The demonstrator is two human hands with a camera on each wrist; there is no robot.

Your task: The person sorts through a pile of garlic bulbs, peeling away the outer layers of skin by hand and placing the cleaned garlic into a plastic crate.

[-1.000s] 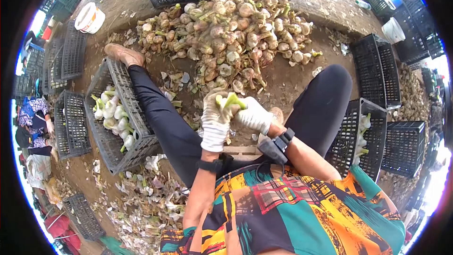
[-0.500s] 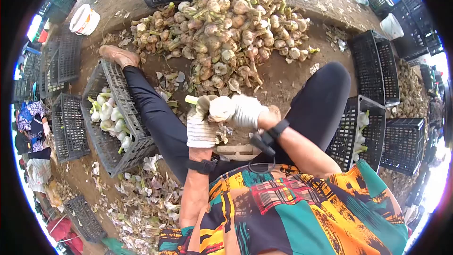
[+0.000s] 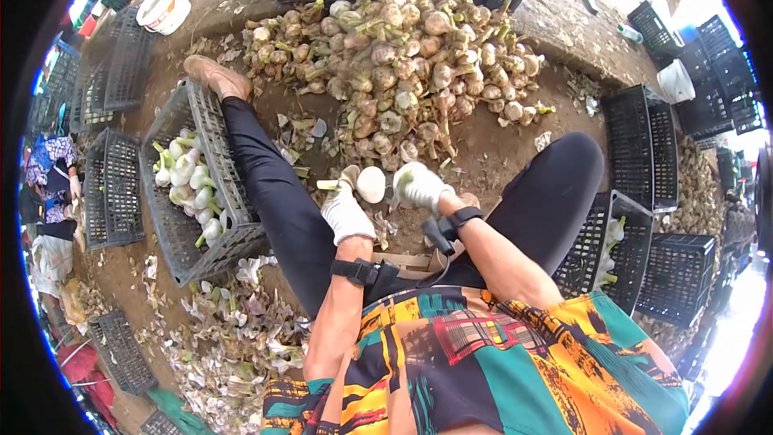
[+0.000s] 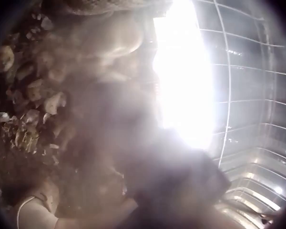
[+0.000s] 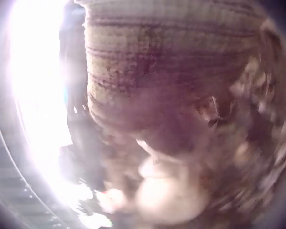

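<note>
My left hand [image 3: 345, 211], in a white knit glove with grimy fingertips, grips a garlic bulb [image 3: 370, 184] by its neck. The bulb is smooth and white, and its cut pale-green stem [image 3: 327, 185] sticks out to the left of the fingers. A small gap to the right of the bulb is my gloved right hand [image 3: 420, 187], with green-stained fingers pointing forward; I cannot tell whether they hold anything. In the right wrist view, the striped glove [image 5: 167, 71] fills the upper middle above the blurred pale bulb [image 5: 169, 200]. The left wrist view is mostly blurred and glaring.
Ahead lies a large heap of unpeeled garlic [image 3: 403, 72]. White bulbs with stems [image 3: 189, 177] lie in a black crate [image 3: 237, 169] by my left leg; another crate [image 3: 632, 250] stands at my right. Loose skins [image 3: 233, 346] litter the ground. Another person [image 3: 52, 169] is at far left.
The hands, earlier together around the garlic, are now apart. The right hand has drawn off to the right of the bulb, which stays in the left hand and shows white. The head view has shifted slightly.
</note>
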